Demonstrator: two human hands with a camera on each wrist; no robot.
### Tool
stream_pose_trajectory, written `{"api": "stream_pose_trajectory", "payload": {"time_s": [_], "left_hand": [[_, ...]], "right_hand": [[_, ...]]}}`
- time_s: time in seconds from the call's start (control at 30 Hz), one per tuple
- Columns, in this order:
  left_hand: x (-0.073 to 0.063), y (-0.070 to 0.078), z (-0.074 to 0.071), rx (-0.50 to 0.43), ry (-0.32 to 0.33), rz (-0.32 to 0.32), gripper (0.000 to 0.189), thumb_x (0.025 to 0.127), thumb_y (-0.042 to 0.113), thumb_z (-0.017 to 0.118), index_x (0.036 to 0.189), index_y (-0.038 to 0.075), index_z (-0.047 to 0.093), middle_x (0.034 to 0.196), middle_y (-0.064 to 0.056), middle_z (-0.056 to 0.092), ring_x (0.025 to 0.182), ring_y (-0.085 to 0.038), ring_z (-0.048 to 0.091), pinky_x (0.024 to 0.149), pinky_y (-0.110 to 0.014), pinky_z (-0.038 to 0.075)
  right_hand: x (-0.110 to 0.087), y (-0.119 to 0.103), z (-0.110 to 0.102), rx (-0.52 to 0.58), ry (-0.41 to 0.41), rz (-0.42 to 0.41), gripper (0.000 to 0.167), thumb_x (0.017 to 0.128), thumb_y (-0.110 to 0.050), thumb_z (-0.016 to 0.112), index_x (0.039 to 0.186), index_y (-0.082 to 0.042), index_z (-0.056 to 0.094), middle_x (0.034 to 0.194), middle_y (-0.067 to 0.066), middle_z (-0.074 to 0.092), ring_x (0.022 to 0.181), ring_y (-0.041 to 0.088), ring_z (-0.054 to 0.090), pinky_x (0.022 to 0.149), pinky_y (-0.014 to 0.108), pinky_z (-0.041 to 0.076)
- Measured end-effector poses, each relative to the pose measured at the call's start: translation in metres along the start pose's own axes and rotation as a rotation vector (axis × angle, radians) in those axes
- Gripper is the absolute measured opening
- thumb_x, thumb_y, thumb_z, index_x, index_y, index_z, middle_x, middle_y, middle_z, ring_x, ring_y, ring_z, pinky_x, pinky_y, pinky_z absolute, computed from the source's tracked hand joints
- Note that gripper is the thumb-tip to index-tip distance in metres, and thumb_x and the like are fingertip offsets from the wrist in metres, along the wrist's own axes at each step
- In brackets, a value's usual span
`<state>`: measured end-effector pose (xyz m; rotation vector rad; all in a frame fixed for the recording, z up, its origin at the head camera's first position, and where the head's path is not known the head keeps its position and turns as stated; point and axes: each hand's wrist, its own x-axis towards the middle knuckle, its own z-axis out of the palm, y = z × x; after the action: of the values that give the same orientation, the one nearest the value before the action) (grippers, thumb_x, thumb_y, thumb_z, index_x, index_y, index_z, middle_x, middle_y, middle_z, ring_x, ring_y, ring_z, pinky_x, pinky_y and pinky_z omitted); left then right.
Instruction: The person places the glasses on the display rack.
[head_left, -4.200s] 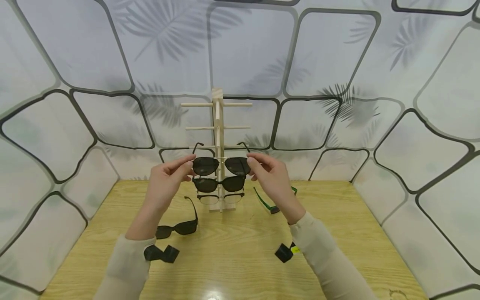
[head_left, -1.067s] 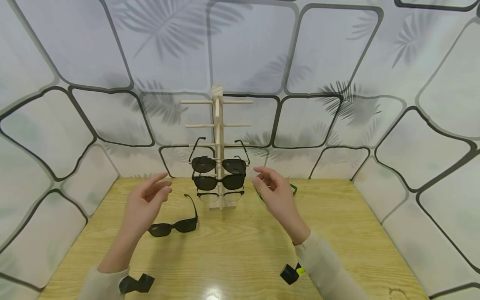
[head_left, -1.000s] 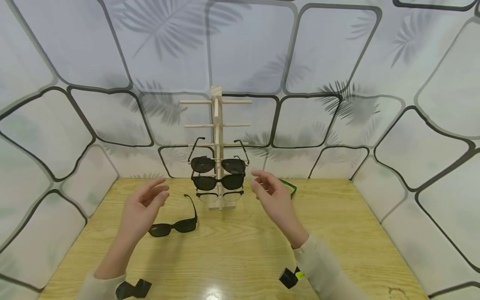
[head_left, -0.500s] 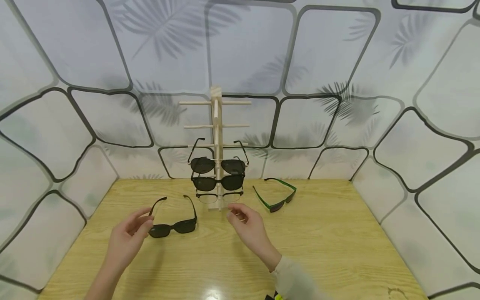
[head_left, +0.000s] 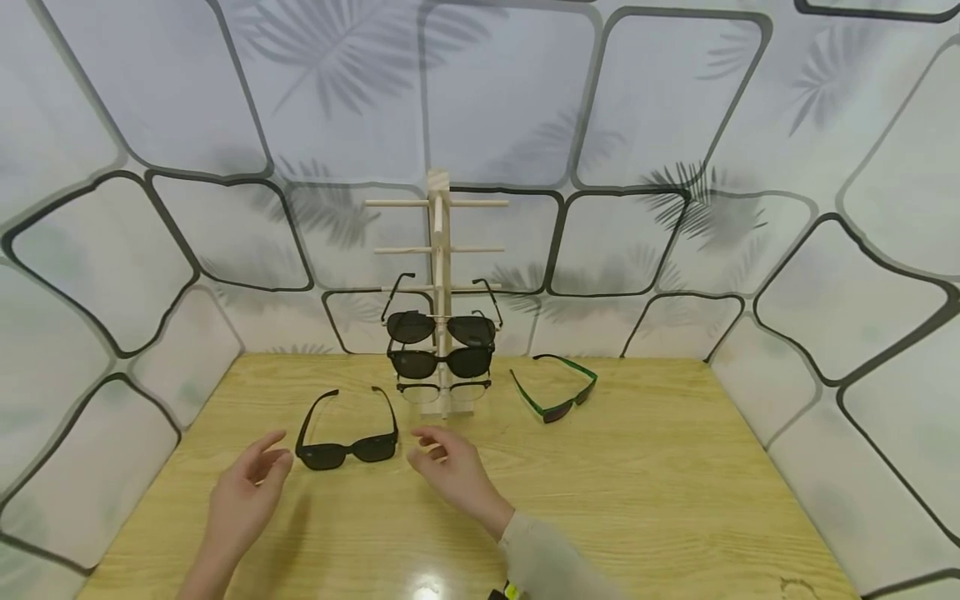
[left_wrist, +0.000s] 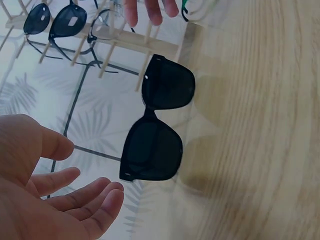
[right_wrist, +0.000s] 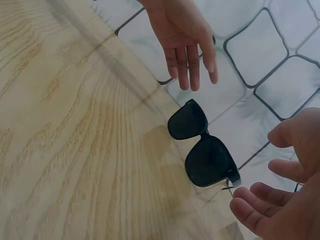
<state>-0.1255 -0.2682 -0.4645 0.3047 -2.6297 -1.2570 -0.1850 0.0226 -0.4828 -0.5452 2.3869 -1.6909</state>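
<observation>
Black sunglasses [head_left: 347, 452] rest on the table with their temples unfolded toward the back wall. My left hand [head_left: 246, 496] hovers just left of them, fingers loosely bent and holding nothing. To their right is my right hand [head_left: 459, 475], relaxed and bare, also apart from the frame. Both wrist views show the same sunglasses [left_wrist: 152, 120] between the two hands, with no finger touching them. Behind, a wooden display rack [head_left: 440, 225] carries thin-rimmed sunglasses [head_left: 472, 330], thick black sunglasses [head_left: 470, 362] and clear half-rim glasses [head_left: 420, 393], one above the other.
Green-and-black sunglasses [head_left: 558, 412] lie unfolded on the table, right of the rack. The rack's two upper pegs [head_left: 480, 202] bear no glasses. Patterned cloth walls [head_left: 637, 250] enclose the wooden table [head_left: 637, 500] at the back and sides.
Both hands let go of the thin-rimmed sunglasses, which now hang on the rack. They came down and toward the front; the right hand shifted left, so the hands now flank the black sunglasses.
</observation>
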Motion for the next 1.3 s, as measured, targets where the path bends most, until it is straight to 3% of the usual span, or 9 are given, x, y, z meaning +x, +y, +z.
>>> {"api": "stream_pose_trajectory", "payload": {"time_s": [0.07,0.3,0.4,0.57,0.63,0.83,0.97,1.17,1.3], "left_hand": [[0.001,-0.002,0.001,0.007,-0.017,-0.007,0.05,0.11,0.027,0.058,0.153,0.003,0.052,0.135,-0.029,0.068,0.119,-0.049,0.069,0.076,-0.024,0.057],[0.006,-0.011,0.004,0.011,-0.06,-0.01,0.057,0.112,0.033,0.053,0.158,0.002,0.044,0.139,-0.032,0.064,0.126,-0.054,0.063,0.088,-0.052,0.061],[0.008,-0.015,0.007,-0.001,-0.07,0.002,0.058,0.111,0.034,0.054,0.159,0.002,0.043,0.138,-0.032,0.064,0.126,-0.054,0.063,0.088,-0.046,0.062],[0.011,-0.02,0.011,-0.015,-0.082,0.018,0.06,0.111,0.035,0.055,0.159,0.001,0.042,0.138,-0.033,0.064,0.126,-0.055,0.062,0.081,-0.024,0.059],[0.011,-0.021,0.011,-0.011,-0.083,0.026,0.061,0.111,0.035,0.055,0.159,0.001,0.042,0.137,-0.033,0.064,0.125,-0.055,0.063,0.081,-0.025,0.059],[0.012,-0.024,0.013,0.002,-0.105,0.034,0.062,0.111,0.037,0.055,0.159,0.0,0.042,0.136,-0.033,0.065,0.124,-0.056,0.063,0.084,-0.048,0.062],[0.014,-0.025,0.014,0.005,-0.113,0.03,0.061,0.111,0.038,0.055,0.158,0.001,0.044,0.136,-0.033,0.065,0.123,-0.054,0.065,0.079,-0.035,0.061],[0.013,-0.024,0.017,-0.005,-0.131,0.018,0.058,0.11,0.037,0.057,0.156,0.002,0.048,0.137,-0.034,0.064,0.126,-0.053,0.063,0.083,-0.035,0.062],[0.012,-0.024,0.018,-0.026,-0.141,0.01,0.056,0.111,0.035,0.056,0.154,0.001,0.051,0.136,-0.033,0.066,0.12,-0.047,0.069,0.077,-0.021,0.057]], "right_hand": [[0.003,0.0,0.006,-0.005,-0.025,0.013,0.044,0.105,-0.031,0.066,0.144,-0.012,0.064,0.135,0.019,0.064,0.107,0.022,0.067,0.077,0.028,0.057],[0.013,0.004,0.022,-0.022,-0.045,0.037,0.052,0.104,-0.035,0.067,0.149,-0.011,0.059,0.138,0.019,0.06,0.102,0.016,0.066,0.076,0.028,0.056],[0.016,0.008,0.028,-0.029,-0.034,0.05,0.055,0.103,-0.034,0.068,0.151,-0.01,0.057,0.139,0.019,0.06,0.101,0.014,0.064,0.076,0.028,0.054],[0.02,0.011,0.036,-0.056,-0.027,0.063,0.058,0.103,-0.037,0.067,0.153,-0.01,0.055,0.142,0.016,0.06,0.1,0.01,0.061,0.081,0.03,0.053],[0.021,0.011,0.038,-0.061,-0.032,0.067,0.058,0.103,-0.038,0.067,0.154,-0.011,0.055,0.144,0.014,0.06,0.101,0.009,0.06,0.082,0.03,0.052],[0.021,0.009,0.041,-0.06,-0.044,0.081,0.058,0.104,-0.038,0.066,0.154,-0.012,0.054,0.148,0.012,0.059,0.103,0.009,0.059,0.083,0.032,0.052],[0.021,0.007,0.041,-0.068,-0.036,0.081,0.057,0.104,-0.036,0.066,0.154,-0.012,0.055,0.15,0.012,0.058,0.104,0.01,0.061,0.085,0.032,0.053],[0.022,0.008,0.042,-0.066,-0.033,0.084,0.056,0.105,-0.038,0.064,0.155,-0.015,0.054,0.152,0.01,0.058,0.114,0.018,0.065,0.09,0.037,0.056],[0.022,0.01,0.042,-0.059,-0.034,0.079,0.055,0.106,-0.038,0.063,0.155,-0.014,0.054,0.153,0.009,0.058,0.12,0.024,0.066,0.092,0.039,0.057]]}}
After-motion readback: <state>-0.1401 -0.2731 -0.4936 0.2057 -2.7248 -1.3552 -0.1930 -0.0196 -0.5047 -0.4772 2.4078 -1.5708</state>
